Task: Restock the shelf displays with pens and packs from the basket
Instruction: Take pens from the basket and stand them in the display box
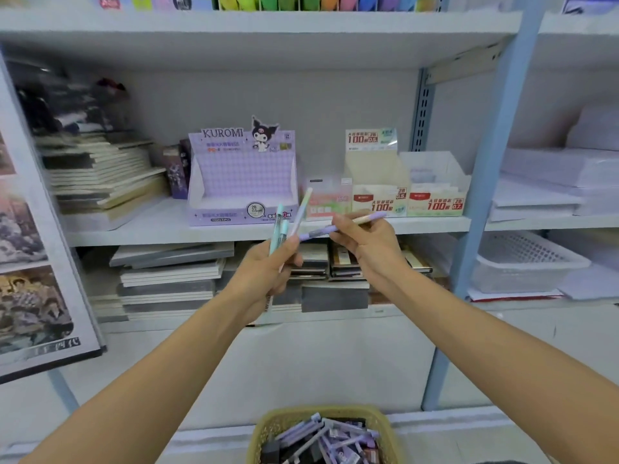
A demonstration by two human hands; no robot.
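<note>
Plainly, the right hand point(365, 244) pinches a slim lilac-and-cream plastic pen point(341, 226) between thumb and fingers. The pen lies nearly level, its cream end pointing right. Its lilac end reaches towards the thumb of the left hand point(268, 272); whether they touch I cannot tell. The left hand's fingers are curled round a small bunch of pastel plastic pens point(281, 226), two teal and one pale green-to-pink, standing upright and slightly fanned.

The step looks like singling one pen out of the bunch for a display. To do it well, the left grip should stay firm low on the barrels, so the loosely fanned pens do not slide out. The right hand would do best to hold the single pen near its middle, where it is easy to turn and lay down.

Just behind the hands, the purple checked cardboard display box with the Kuromi header point(243, 182) stands open on the white metal shelf point(160, 226), with no pens showing inside. It seems the likeliest place, though its label is too blurred to confirm. Laid in flat with every tip facing one way, the pens should stack neatly.

Low in the view, the olive woven plastic basket point(268, 426) holds a heap of purple packs point(321, 440), so plenty of restocking seems left.
</note>
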